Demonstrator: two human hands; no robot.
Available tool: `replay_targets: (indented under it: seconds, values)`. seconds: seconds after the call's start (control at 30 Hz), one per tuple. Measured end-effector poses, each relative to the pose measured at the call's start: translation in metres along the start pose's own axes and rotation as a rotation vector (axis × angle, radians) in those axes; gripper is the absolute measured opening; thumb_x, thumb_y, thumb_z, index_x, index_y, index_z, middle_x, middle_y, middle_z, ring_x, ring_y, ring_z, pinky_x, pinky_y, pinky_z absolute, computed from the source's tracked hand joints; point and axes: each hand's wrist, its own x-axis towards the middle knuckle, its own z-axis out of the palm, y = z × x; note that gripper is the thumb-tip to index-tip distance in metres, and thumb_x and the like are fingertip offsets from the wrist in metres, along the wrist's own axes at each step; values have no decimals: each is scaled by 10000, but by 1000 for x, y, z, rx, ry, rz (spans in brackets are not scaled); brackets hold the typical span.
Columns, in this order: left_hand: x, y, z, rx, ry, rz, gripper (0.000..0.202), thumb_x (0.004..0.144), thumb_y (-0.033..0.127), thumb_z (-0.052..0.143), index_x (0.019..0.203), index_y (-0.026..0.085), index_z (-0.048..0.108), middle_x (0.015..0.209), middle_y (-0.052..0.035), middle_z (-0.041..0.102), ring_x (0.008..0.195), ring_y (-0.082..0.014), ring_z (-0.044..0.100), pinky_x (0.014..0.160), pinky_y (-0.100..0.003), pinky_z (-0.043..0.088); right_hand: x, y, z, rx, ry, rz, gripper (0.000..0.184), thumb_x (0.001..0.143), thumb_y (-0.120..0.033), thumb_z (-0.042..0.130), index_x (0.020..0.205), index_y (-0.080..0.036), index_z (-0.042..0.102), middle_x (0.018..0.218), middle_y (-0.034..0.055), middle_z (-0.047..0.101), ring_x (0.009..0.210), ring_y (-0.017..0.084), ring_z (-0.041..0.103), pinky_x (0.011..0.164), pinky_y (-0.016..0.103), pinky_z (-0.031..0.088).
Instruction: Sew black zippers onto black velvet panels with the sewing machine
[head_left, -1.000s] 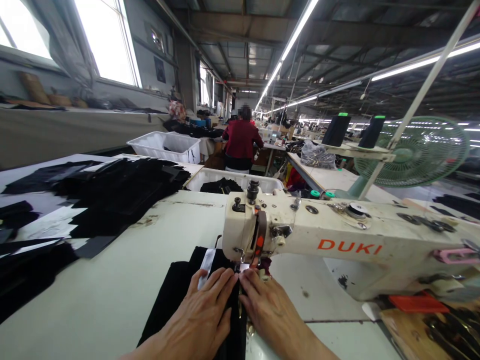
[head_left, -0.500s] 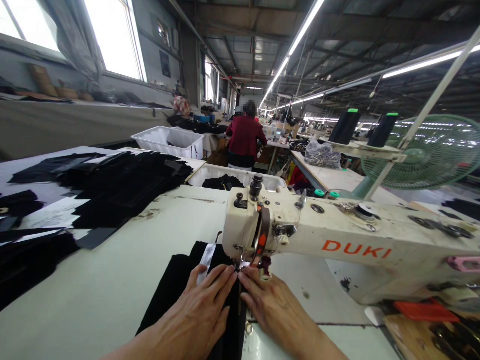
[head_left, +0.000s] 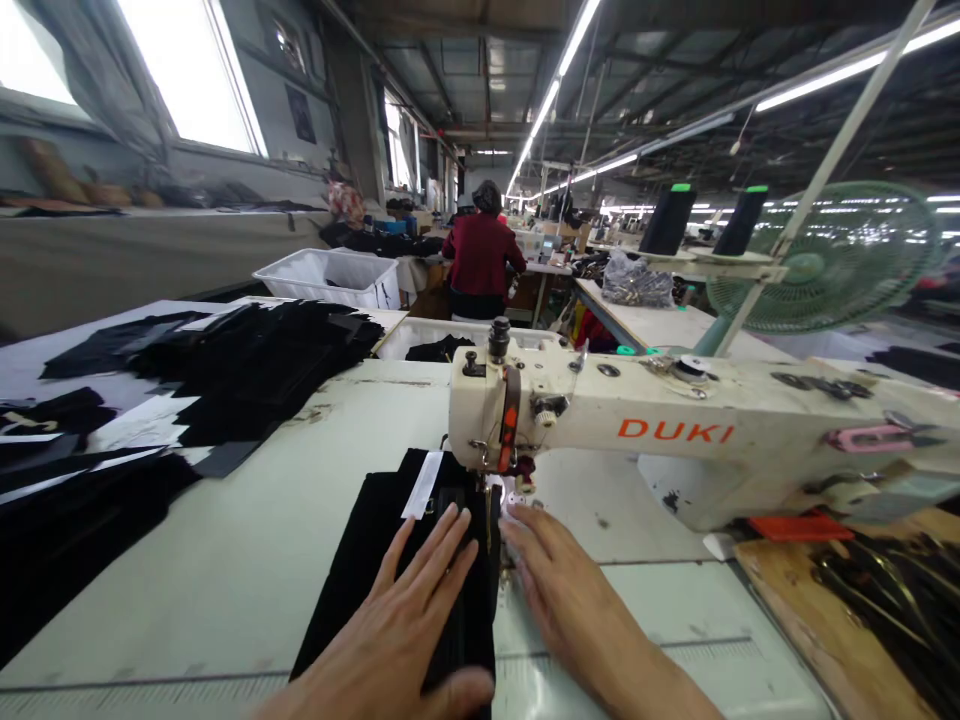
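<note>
A black fabric piece (head_left: 341, 560) lies on the sewing machine table, its far right edge beside the needle area. Across its upper part runs a white strip (head_left: 424, 484). My left hand (head_left: 420, 610) rests flat on the fabric with fingers spread and thumb out to the side. Just right of the fabric's edge, my right hand (head_left: 562, 570) lies with its fingers stretched forward near the presser foot; its fingertips are partly hidden. The white sewing machine (head_left: 570, 410), lettered DUKI, stands directly ahead, its head over the fabric's far right corner.
Stacked black fabric pieces (head_left: 262, 370) cover the table's left side. Beyond are a white bin (head_left: 330, 275) and a person in a dark red top (head_left: 484, 250). Thread cones (head_left: 667, 220) and a green fan (head_left: 825, 260) stand right. A wooden tray (head_left: 795, 600) holds dark strips.
My left hand has slid back toward me and its fingers have spread. My right hand has drawn away from the needle area, apart from the left. The camera view has shifted slightly.
</note>
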Motion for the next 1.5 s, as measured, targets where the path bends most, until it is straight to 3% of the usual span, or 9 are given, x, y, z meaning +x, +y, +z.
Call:
replay_targets:
  seconds: [0.17, 0.33, 0.47, 0.63, 0.73, 0.83, 0.97, 1.33, 1.5]
  values:
    - [-46, 37, -1, -28, 61, 68, 612, 914, 81, 435, 1518, 138, 347, 1505, -96, 448, 1405, -255, 388, 1186, -484, 231, -59, -46, 2, 110, 104, -55, 636, 758, 22, 374, 1377, -118, 423, 1352, 145, 577, 1310, 206, 498, 1073, 367, 472]
    - [-48, 18, -25, -434, 94, -242, 434, 1037, 226, 386, 1453, 329, 450, 1400, 59, 574, 1246, -171, 583, 1051, -300, 470, -72, -60, 13, 99, 41, -21, 775, 716, -42, 435, 1478, -94, 305, 1476, 153, 457, 1389, 265, 390, 1124, 469, 399]
    - [-36, 1, -50, -606, 52, -434, 386, 1063, 369, 378, 1426, 337, 506, 1334, 65, 628, 1221, -204, 605, 1031, -339, 488, -59, -68, 16, 57, -57, -66, 669, 832, -196, 554, 1477, -176, 378, 1419, 121, 522, 1284, 324, 488, 1115, 574, 366]
    - [-38, -1, -49, -453, -3, -340, 386, 1062, 368, 371, 1417, 334, 519, 1403, 47, 571, 1266, -208, 566, 1057, -386, 450, -56, -67, 7, 151, 129, -94, 333, 983, -155, 421, 1285, -146, 561, 1171, 130, 647, 1100, 263, 583, 991, 433, 505]
    - [-41, 8, -45, -317, -1, -172, 426, 1050, 299, 398, 1472, 335, 439, 1474, 44, 494, 1333, -207, 496, 1063, -371, 457, -61, -60, -3, 240, 168, -56, 322, 1026, -145, 343, 1225, -176, 595, 1091, 101, 665, 1060, 230, 599, 935, 365, 534]
    - [-41, 23, -37, -175, 19, 22, 532, 997, 161, 424, 1520, 231, 358, 1515, -8, 439, 1392, -205, 415, 1142, -386, 366, -65, -59, -7, 174, 183, -84, 307, 1040, -167, 359, 1241, -164, 591, 1063, 97, 683, 1022, 232, 621, 917, 364, 542]
    - [-40, 36, -23, -55, 59, 153, 614, 858, -8, 403, 1457, 121, 434, 1502, -58, 460, 1419, -202, 368, 1190, -412, 266, -64, -69, 4, 44, 307, -118, 259, 1020, -106, 397, 1120, -134, 634, 916, 71, 703, 860, 208, 644, 838, 333, 553]
    - [-46, 26, -15, -81, -77, 220, 712, 797, -30, 435, 1484, 151, 398, 1497, -70, 472, 1405, -206, 393, 1226, -483, 96, -63, -72, 8, -98, 392, -177, 327, 1017, -77, 352, 1048, -98, 677, 905, 78, 718, 837, 203, 644, 828, 329, 542]
    - [-32, 25, -39, -230, -85, 139, 646, 852, 265, 675, 1456, 217, 449, 1410, -62, 557, 1306, -271, 502, 1174, -492, 301, -65, -71, 22, -181, 409, -199, 313, 1005, -65, 382, 1053, -108, 688, 902, 84, 724, 866, 209, 669, 847, 329, 549]
